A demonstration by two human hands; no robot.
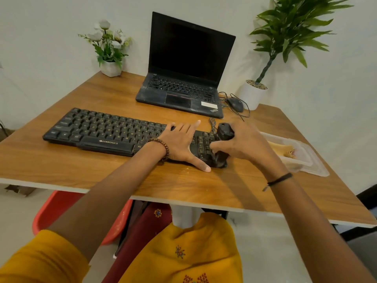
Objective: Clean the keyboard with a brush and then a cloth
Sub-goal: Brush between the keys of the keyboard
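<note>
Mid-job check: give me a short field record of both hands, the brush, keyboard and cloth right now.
left hand: flat, fingers straight, pressing on the right half of the keyboard
right hand: grips the brush
brush: black, roughly upright, lower end at the keyboard's right end
cloth: yellow, lying in the clear tray right of the keyboard, untouched
stage: brushing; cloth step not yet done

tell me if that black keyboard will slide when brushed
Probably somewhat: the flat black plastic keyboard lies on a smooth wooden table and looks light for its size. The left hand pressing flat on its right end suggests it needs steadying. It looks stiff, so it should shift as one piece under the black brush the right hand grips.
</note>
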